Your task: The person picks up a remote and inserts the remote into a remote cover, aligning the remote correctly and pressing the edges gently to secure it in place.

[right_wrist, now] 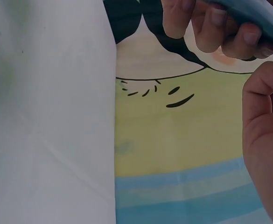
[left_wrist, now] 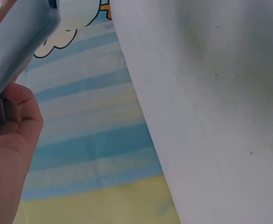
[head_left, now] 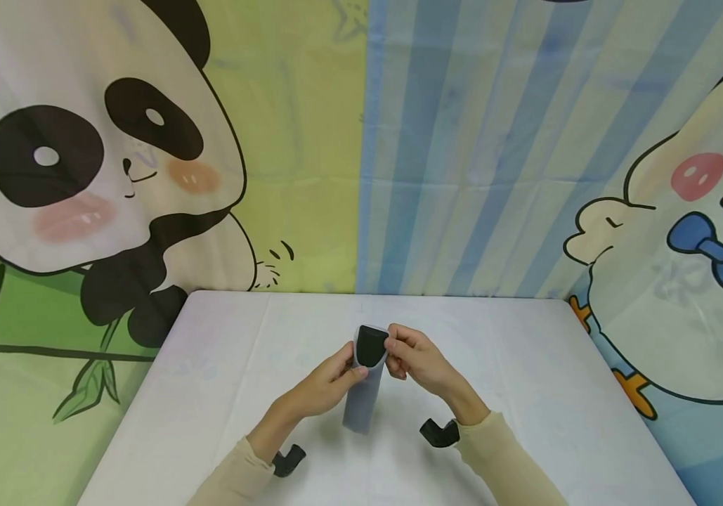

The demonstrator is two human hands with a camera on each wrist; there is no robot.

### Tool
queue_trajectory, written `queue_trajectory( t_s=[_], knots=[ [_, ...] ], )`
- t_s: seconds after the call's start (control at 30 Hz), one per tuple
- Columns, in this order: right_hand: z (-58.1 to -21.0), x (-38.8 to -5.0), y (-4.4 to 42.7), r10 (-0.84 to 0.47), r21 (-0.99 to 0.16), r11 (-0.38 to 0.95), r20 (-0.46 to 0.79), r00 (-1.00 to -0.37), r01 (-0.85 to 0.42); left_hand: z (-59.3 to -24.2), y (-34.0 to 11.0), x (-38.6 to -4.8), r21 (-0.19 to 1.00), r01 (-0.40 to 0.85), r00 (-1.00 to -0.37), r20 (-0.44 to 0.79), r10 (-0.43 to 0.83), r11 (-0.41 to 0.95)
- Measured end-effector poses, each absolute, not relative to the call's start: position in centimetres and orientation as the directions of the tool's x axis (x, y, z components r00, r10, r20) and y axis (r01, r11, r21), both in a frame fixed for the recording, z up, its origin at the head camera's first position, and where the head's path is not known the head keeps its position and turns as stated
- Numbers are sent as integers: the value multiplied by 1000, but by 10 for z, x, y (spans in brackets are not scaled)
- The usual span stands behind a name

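A long, smooth grey-blue object (head_left: 362,407) with a black panel (head_left: 371,346) at its upper end is held up over the table; its exact kind is hard to tell. My left hand (head_left: 322,385) grips its left side, thumb across the front just below the black panel. At the upper right edge, my right hand (head_left: 421,362) pinches the rim beside the panel between thumb and forefinger, other fingers curled. The left wrist view shows the grey-blue body (left_wrist: 19,44) close up, cut by the frame. Fingertips (right_wrist: 218,18) of the left hand show beneath it in the right wrist view.
A white-covered table (head_left: 209,379) lies under both hands. Behind it hangs a cloth with a cartoon panda (head_left: 146,176), stripes and a duck (head_left: 665,302). Black wrist devices (head_left: 440,433) sit by both sleeves.
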State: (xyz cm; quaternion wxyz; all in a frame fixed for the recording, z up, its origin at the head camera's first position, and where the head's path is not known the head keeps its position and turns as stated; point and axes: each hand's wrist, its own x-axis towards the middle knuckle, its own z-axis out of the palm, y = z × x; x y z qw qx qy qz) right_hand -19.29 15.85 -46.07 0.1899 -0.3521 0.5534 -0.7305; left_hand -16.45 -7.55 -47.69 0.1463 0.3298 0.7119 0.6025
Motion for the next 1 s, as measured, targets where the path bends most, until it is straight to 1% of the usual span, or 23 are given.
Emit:
queue_trajectory(
  t_s=[0.17,0.23,0.3,0.4,0.5,0.57,0.6,0.67,0.77,0.83,0.9,1.0],
  knots=[
    [-462,-195,162,-714,-929,-360,335,-615,-88,-477,-75,-164,955,296,-716,223,662,-1],
    [-464,-196,162,-720,-923,-380,337,-607,-61,-476,-77,-164,956,290,-712,246,658,-45],
    [-466,-196,162,-716,-925,-376,331,-614,-60,-475,-78,-164,955,285,-706,267,656,-81],
    [-466,-196,162,-675,-941,-298,325,-662,-159,-474,-80,-165,946,311,-693,292,659,-92],
    [-464,-196,164,-612,-936,-146,339,-715,-320,-470,-81,-165,938,336,-669,300,680,-84],
    [-460,-194,166,-564,-914,-83,371,-738,-396,-468,-82,-166,933,350,-652,304,694,-79],
    [-459,-194,167,-542,-903,-62,388,-745,-425,-467,-82,-166,933,351,-649,302,699,-77],
    [-455,-191,168,-508,-885,-68,428,-747,-461,-466,-83,-166,933,354,-650,300,698,-71],
    [-450,-188,167,-494,-857,-91,481,-724,-507,-466,-85,-166,934,351,-661,296,690,-64],
    [-448,-186,166,-531,-847,-100,490,-692,-523,-467,-85,-166,935,350,-665,293,687,-59],
    [-446,-185,165,-589,-849,-91,467,-659,-521,-467,-86,-167,934,351,-661,291,692,-57],
    [-443,-184,163,-673,-867,-60,401,-621,-495,-467,-86,-168,933,355,-648,289,704,-56]
  ],
)
